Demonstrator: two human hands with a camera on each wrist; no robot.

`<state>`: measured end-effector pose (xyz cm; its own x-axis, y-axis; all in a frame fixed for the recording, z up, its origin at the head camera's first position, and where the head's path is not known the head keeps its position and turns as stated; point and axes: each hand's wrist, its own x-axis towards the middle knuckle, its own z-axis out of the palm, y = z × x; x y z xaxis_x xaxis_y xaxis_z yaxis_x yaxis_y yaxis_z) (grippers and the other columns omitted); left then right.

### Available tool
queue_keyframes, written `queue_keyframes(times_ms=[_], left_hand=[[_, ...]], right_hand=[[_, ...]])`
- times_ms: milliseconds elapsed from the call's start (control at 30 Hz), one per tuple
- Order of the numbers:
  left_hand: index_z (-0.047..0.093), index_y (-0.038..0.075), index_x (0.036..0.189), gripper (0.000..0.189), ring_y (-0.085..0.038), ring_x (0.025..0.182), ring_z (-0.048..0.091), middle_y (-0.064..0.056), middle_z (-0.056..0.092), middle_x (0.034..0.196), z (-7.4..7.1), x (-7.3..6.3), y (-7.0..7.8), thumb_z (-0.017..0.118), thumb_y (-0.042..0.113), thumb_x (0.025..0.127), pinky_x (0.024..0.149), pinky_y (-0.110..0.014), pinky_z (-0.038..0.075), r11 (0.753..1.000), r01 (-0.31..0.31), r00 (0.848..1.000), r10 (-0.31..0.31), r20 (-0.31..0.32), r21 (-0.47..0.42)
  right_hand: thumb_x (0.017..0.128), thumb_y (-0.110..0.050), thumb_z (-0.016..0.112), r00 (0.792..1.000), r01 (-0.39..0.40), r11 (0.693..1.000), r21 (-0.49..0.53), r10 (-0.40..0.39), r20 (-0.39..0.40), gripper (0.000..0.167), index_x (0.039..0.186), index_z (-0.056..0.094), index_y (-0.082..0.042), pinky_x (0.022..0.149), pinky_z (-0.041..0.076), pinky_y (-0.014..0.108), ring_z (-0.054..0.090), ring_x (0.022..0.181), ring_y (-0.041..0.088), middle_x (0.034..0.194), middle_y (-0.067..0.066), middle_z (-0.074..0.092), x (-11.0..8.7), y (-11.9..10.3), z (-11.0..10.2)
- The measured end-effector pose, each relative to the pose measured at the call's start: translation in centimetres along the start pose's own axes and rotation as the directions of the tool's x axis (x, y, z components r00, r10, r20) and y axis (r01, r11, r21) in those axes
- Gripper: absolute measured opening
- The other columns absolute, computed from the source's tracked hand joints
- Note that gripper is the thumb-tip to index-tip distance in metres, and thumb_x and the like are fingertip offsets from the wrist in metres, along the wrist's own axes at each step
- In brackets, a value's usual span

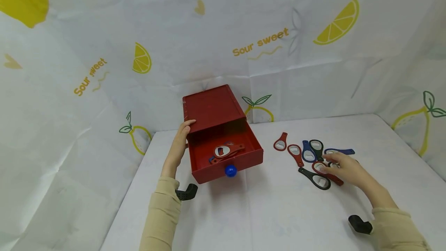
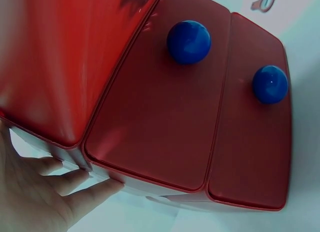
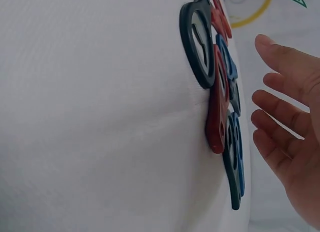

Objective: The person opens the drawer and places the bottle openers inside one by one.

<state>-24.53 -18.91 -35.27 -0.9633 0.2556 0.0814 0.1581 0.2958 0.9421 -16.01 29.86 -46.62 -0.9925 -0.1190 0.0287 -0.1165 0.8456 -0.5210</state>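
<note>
A red cabinet [image 1: 213,107] with blue knobs has its top drawer [image 1: 209,174] pulled out. Inside the drawer lie a red bottle opener [image 1: 236,148] and others beneath it. My left hand [image 1: 178,142] rests against the cabinet's left side, fingers extended along it, as the left wrist view also shows. My right hand [image 1: 348,170] hovers over a loose group of bottle openers, fingers spread and slightly bent, holding nothing. Below it are a red bottle opener [image 1: 336,180] and a blue bottle opener [image 1: 345,151]; a black bottle opener [image 1: 306,172] lies nearest the front.
Two lower drawers, with a blue knob [image 2: 189,42] and another blue knob [image 2: 270,84], are closed. More openers lie left of the group, including a red one [image 1: 283,136]. A white cloth [image 1: 278,220] covers the table, and a lemon-print sheet [image 1: 195,49] hangs behind.
</note>
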Motion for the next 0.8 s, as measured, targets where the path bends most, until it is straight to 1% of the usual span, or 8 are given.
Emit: queue_keyframes(times_ms=[100,167,233,333,400,500,633,800], left_hand=[[0.034,0.020,0.140,0.042,-0.029,0.128,0.034,-0.009,0.028,0.147,0.0,0.0,-0.1,0.025,0.035,0.102,0.098,-0.053,0.033,1.000,0.001,1.000,-0.001,0.002,0.005],[0.033,0.020,0.140,0.042,-0.029,0.129,0.033,-0.009,0.028,0.148,0.0,0.0,-0.1,0.025,0.035,0.102,0.098,-0.053,0.033,1.000,-0.002,1.000,0.002,-0.001,0.012],[0.033,0.020,0.140,0.042,-0.029,0.129,0.034,-0.010,0.028,0.148,0.0,0.0,-0.1,0.024,0.034,0.102,0.098,-0.053,0.033,1.000,-0.004,1.000,0.004,-0.002,0.013],[0.034,0.021,0.140,0.041,-0.029,0.128,0.035,-0.010,0.028,0.147,0.0,0.0,-0.1,0.024,0.035,0.102,0.097,-0.051,0.034,1.000,-0.002,1.000,0.002,-0.006,0.021],[0.033,0.021,0.140,0.042,-0.029,0.127,0.035,-0.010,0.028,0.147,0.0,0.0,0.0,0.024,0.035,0.102,0.096,-0.050,0.035,1.000,-0.001,1.000,0.001,-0.005,0.025],[0.033,0.021,0.141,0.042,-0.029,0.127,0.034,-0.009,0.027,0.148,0.0,-0.1,0.0,0.024,0.035,0.102,0.096,-0.049,0.034,1.000,0.000,1.000,0.000,-0.001,0.026],[0.033,0.021,0.141,0.042,-0.029,0.127,0.034,-0.009,0.027,0.148,0.0,-0.1,0.0,0.024,0.035,0.102,0.095,-0.049,0.033,1.000,-0.002,1.000,0.002,0.001,0.018],[0.033,0.021,0.140,0.042,-0.029,0.124,0.036,-0.010,0.029,0.146,0.0,0.0,0.0,0.024,0.036,0.102,0.095,-0.049,0.033,1.000,-0.005,1.000,0.006,-0.002,0.014]], right_hand=[[0.080,-0.032,0.071,0.999,0.032,0.999,-0.006,-0.032,-0.008,0.057,0.116,0.057,0.011,0.074,0.049,0.051,0.059,0.089,0.037,0.102,0.026,0.062,0.0,0.7,0.5],[0.078,-0.031,0.073,0.999,0.048,0.999,-0.023,-0.049,-0.011,0.057,0.113,0.059,0.011,0.071,0.049,0.045,0.057,0.084,0.029,0.098,0.022,0.063,0.0,1.1,0.7],[0.076,-0.032,0.075,0.999,0.045,0.998,-0.039,-0.045,-0.012,0.058,0.112,0.060,0.011,0.067,0.047,0.038,0.052,0.081,0.023,0.096,0.019,0.062,0.0,1.4,1.0],[0.075,-0.034,0.075,1.000,0.025,0.999,-0.047,-0.026,-0.010,0.059,0.112,0.060,0.010,0.064,0.042,0.034,0.046,0.079,0.021,0.096,0.019,0.059,0.0,1.7,1.3],[0.075,-0.034,0.075,1.000,0.004,0.999,-0.037,-0.004,-0.012,0.060,0.112,0.060,0.010,0.065,0.043,0.036,0.047,0.080,0.024,0.098,0.022,0.056,-0.1,1.8,1.6],[0.074,-0.036,0.075,1.000,-0.010,1.000,-0.028,0.010,-0.015,0.061,0.111,0.060,0.010,0.070,0.046,0.047,0.051,0.086,0.034,0.103,0.029,0.053,-0.2,1.9,1.8],[0.073,-0.037,0.076,1.000,-0.007,1.000,-0.031,0.006,-0.024,0.063,0.111,0.060,0.010,0.075,0.043,0.058,0.050,0.095,0.043,0.106,0.032,0.052,-0.3,2.0,2.1],[0.072,-0.034,0.077,0.999,0.007,0.999,-0.040,-0.008,-0.039,0.059,0.109,0.061,0.010,0.074,0.042,0.053,0.049,0.092,0.039,0.100,0.028,0.053,0.0,2.0,2.1]])
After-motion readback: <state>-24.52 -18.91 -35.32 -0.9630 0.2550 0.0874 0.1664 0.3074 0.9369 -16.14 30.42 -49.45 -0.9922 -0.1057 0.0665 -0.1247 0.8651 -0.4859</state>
